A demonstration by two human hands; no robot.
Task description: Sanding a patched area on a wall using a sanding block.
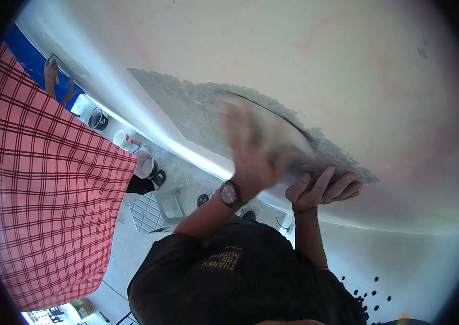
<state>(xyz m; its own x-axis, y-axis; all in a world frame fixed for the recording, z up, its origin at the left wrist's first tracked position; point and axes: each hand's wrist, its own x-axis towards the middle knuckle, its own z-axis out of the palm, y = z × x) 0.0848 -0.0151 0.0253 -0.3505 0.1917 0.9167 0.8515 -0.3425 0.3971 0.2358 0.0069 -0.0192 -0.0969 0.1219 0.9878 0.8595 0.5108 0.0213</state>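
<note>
A large curved, pale shell (359, 89) fills the upper view, with a rough grey filler patch (168, 101) on it. A pale curved shape with a dark upper edge lies within the patch. My left hand (254, 150), with a watch on its wrist, is motion-blurred over the patch; whether it holds anything is unclear. Just right of it, my right hand (325, 189) is at the patch's lower right end, its fingers partly spread. A dark area lies by its fingertips; I cannot tell whether it is an object or shadow.
At left stands a co-worker in a pink checked garment (51, 183); hands (51, 71) work at the shell's far edge. Below are a white tub (123, 140), a bucket (145, 165), a dark-filled container (98, 120) and a grey plastic crate or stool (146, 213) on the floor.
</note>
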